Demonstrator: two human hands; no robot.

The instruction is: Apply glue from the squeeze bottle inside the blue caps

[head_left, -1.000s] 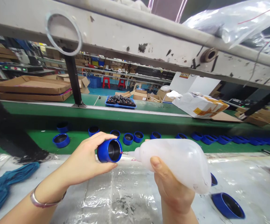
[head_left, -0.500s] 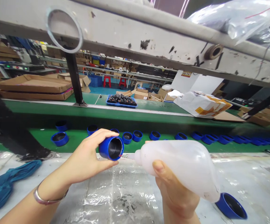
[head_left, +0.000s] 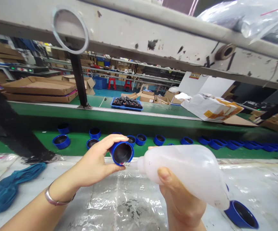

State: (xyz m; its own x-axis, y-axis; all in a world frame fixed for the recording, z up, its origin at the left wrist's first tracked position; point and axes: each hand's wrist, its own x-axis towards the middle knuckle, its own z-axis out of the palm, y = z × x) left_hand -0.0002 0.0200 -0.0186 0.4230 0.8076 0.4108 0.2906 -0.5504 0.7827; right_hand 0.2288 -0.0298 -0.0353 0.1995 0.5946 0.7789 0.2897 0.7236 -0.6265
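Left hand holds a blue cup on its side, thumb below. Right hand grips a white bottle, and the bottle's tip is at the cup's low edge by that thumb; I can't tell if they touch. More blue cups sit past both hands on a green belt.
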